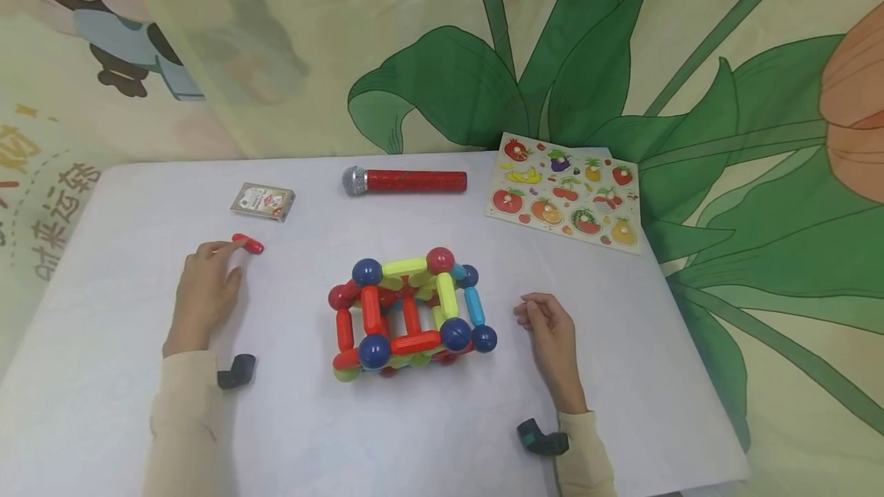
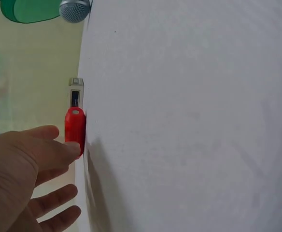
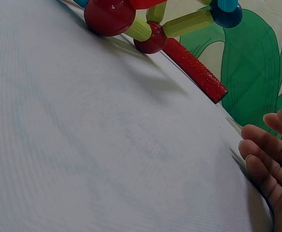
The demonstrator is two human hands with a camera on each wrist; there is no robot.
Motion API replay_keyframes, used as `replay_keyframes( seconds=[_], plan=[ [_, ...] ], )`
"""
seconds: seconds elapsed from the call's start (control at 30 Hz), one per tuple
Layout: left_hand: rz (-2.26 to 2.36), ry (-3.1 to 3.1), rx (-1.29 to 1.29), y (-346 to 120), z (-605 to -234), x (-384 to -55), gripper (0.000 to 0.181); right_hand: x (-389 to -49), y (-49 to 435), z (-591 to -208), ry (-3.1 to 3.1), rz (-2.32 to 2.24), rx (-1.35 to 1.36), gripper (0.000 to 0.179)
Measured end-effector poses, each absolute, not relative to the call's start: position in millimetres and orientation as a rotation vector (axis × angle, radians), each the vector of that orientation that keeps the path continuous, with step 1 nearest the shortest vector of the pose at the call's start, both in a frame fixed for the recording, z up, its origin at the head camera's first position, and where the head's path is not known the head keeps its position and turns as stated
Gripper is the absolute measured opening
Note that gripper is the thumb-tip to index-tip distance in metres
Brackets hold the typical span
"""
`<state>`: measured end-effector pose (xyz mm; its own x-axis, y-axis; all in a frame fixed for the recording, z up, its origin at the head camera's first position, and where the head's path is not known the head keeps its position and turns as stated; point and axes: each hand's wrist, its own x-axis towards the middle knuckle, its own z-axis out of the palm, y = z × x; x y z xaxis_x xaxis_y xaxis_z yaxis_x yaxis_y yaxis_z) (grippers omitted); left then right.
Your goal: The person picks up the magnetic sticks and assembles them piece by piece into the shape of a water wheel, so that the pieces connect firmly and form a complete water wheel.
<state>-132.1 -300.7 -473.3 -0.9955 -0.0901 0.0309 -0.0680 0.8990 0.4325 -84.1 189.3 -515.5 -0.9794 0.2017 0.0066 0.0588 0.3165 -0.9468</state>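
On the table's left side, my left hand [image 1: 205, 290] touches a short red stick [image 1: 248, 243] with its extended index finger, the thumb apart from it. In the left wrist view a fingertip overlaps the lower end of the red stick [image 2: 75, 131], and the other fingers are spread. A frame built of red, yellow-green and blue sticks with balls at the corners [image 1: 416, 342] stands mid-table. To its right, my right hand [image 1: 552, 340] rests with loosely bent fingers and holds nothing. Part of the ball-and-stick frame [image 3: 109, 18] also appears at the top of the right wrist view.
A small card-like box [image 1: 263, 201] lies beyond the left hand. The red microphone with a silver head [image 1: 414, 181] lies along the back edge. At the back right is a fruit puzzle board [image 1: 566, 194]. A printed cloth hangs behind the white table [image 1: 297, 436].
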Motion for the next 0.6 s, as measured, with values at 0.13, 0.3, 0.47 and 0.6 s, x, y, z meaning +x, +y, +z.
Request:
replay_keyframes(
  seconds=[0.13, 0.3, 0.47, 0.6],
  plan=[
    [-0.648, -3.015, 0.086, -304.7, -477.0, -138.9, 0.046, -84.2, 189.8, -516.3, -2.444, 1.757, -0.244, 0.016],
    [-0.628, -3.055, 0.082, -303.6, -477.3, -144.3, 0.037, -84.2, 189.8, -517.4, -2.447, 1.755, -0.24, 0.017],
    [-0.709, -3.029, 0.14, -299.3, -478.2, -139.7, 0.032, -83.7, 189.6, -517.3, -2.442, 1.742, -0.229, 0.016],
    [-0.921, -2.942, 0.183, -288.7, -476.6, -124.5, 0.034, -84.2, 189.4, -515.8, -2.446, 1.747, -0.239, 0.016]
  ],
)
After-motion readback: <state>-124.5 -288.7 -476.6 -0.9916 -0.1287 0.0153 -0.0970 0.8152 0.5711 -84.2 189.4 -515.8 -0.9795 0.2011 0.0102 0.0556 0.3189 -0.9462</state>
